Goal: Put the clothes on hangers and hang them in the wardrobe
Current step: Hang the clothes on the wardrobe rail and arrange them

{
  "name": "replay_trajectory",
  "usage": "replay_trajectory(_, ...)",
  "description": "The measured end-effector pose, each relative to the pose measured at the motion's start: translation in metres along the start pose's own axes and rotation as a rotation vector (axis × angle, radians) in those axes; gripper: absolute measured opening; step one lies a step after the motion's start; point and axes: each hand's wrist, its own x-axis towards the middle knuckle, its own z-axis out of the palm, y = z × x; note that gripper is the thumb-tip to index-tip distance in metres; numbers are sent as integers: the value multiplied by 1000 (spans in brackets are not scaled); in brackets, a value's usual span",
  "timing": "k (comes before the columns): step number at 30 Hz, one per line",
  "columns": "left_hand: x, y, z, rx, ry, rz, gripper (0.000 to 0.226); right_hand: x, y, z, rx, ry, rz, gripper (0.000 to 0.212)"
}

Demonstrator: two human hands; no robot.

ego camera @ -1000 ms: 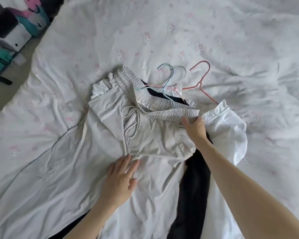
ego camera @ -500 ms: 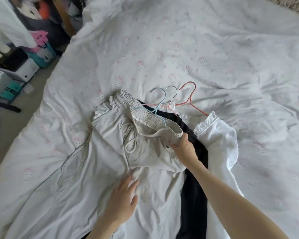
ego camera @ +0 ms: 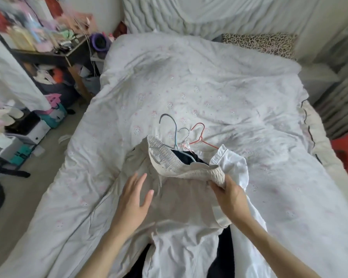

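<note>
Lifted since a second earlier off the bed (ego camera: 209, 81), beige trousers (ego camera: 181, 199) waistband pinched in right hand (ego camera: 230, 197), left hand (ego camera: 135, 199) spread flat beside, apparently hovering; still the hanger-fitting step, next needing the blue hanger (ego camera: 174, 135) beneath pulled free.

Beige trousers (ego camera: 181, 199), pink hanger (ego camera: 201, 137), leopard-print pillow (ego camera: 259, 44).

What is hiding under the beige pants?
Under the beige pants peek a black garment and the hangers. Their lower parts are covered, so the rest cannot be seen.
</note>
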Motion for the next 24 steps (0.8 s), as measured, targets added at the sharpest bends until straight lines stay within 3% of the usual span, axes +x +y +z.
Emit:
replay_trajectory(7, 15, 69, -41, 126, -38, 335, 87, -86, -10, -142, 115, 279, 114, 25)
replay_trajectory(9, 15, 100, -41, 120, -25, 417, 94, -113, -7, -174, 186, 334, 161, 41)
replay_trajectory(12, 12, 153, -39, 51, -41, 461, 100, -155, 7, -213, 240, 444, 243, 83)
replay_trajectory(14, 5, 194, -34, 28, -125, 518, 103, -188, 20, -238, 243, 540, 272, 94)
replay_trajectory(17, -20, 261, -26, -23, -333, 529, 79, -249, 36, -275, 252, 701, 344, 87)
replay_trajectory(21, -83, 342, 7, -74, -480, 719, 36, -350, 61, -321, 238, 863, 458, 74)
replay_trajectory(24, -147, 398, 43, -198, -577, 843, 26, -437, 74, -356, 169, 975, 533, 72)
